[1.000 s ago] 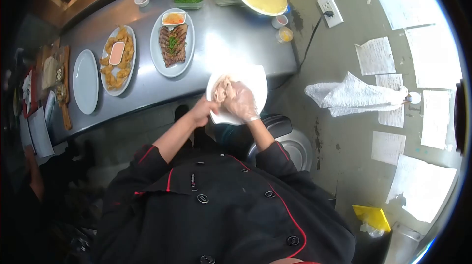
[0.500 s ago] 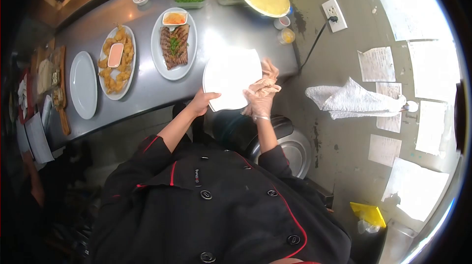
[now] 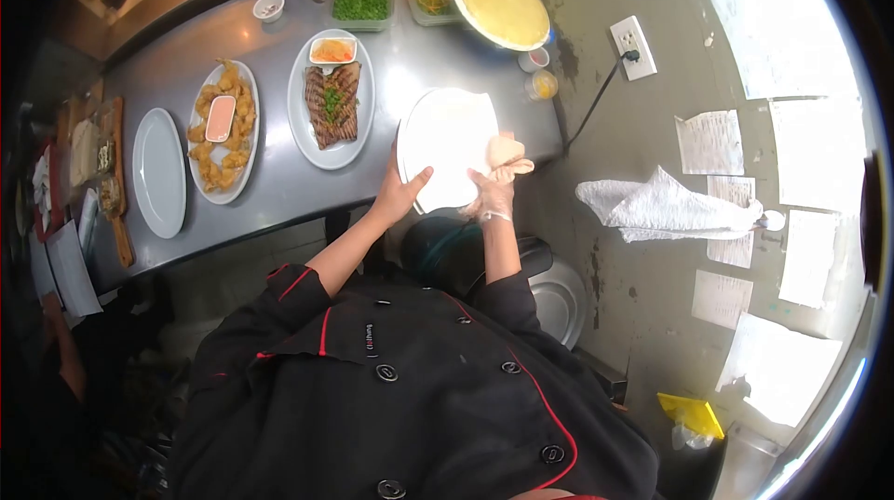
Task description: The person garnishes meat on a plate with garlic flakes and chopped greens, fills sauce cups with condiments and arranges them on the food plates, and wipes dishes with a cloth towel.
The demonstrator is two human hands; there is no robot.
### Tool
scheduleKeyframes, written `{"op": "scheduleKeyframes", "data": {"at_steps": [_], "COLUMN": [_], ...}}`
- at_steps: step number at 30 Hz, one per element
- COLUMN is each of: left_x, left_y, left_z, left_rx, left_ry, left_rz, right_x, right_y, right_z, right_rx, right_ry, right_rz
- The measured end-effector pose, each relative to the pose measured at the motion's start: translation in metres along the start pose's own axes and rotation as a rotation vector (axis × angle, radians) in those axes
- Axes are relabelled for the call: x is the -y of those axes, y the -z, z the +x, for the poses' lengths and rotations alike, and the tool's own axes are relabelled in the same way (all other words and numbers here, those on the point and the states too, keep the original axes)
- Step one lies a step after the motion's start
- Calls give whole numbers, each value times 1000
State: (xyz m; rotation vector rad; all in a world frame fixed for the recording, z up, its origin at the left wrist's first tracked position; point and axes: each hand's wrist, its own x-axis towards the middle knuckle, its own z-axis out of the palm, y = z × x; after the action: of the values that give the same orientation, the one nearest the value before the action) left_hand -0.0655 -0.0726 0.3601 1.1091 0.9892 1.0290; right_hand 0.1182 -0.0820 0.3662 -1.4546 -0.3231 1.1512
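Observation:
A white plate (image 3: pixel 449 141), washed out by glare, is held just over the counter's front edge. My bare left hand (image 3: pixel 402 193) grips its lower left rim, thumb on top and fingers hidden underneath. On the lower right rim, my right hand (image 3: pixel 490 195) wears a clear glove and has its thumb over the edge. A crumpled tan cloth (image 3: pixel 507 161) is bunched in that hand against the plate's right side. To the left lies an oval plate (image 3: pixel 312 148) with grilled meat (image 3: pixel 332 109) and a small dish of shredded vegetables (image 3: pixel 333 50).
On the steel counter (image 3: pixel 279 197) are an oval plate of fried food (image 3: pixel 216 176) around pink sauce and a bare oval plate (image 3: pixel 160 174). Chopped greens (image 3: pixel 361 2) and a yellow-topped round container (image 3: pixel 504 6) stand behind. A towel (image 3: pixel 652 205) hangs on the right wall. Another person's arm (image 3: pixel 67 351) shows far left.
The plate has shifted slightly right. My left hand has slid further round its left side. The cloth in my right hand is bunched tighter, and that thumb now lies over the rim.

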Motion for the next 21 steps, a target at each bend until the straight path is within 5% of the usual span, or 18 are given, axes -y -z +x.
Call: {"op": "scheduleKeyframes", "data": {"at_steps": [5,9,14,17,21], "left_x": [-2,-34,-56,-87,-93], "left_y": [13,36,86,99,104], "left_z": [10,-1,-26,-41,-47], "left_rx": [-130,-198,-186,-83,-2], "left_ry": [-136,-1,85,181,161], "left_rz": [31,-116,-314,-613,-686], "right_x": [12,21,36,15,-5], "right_y": [9,29,16,-8,-29], "right_z": [29,61,91,114,144], "right_rx": [90,219,72,78,-61], "right_ry": [-137,-74,-165,-23,354], "right_rz": [107,255,221,210,-242]}}
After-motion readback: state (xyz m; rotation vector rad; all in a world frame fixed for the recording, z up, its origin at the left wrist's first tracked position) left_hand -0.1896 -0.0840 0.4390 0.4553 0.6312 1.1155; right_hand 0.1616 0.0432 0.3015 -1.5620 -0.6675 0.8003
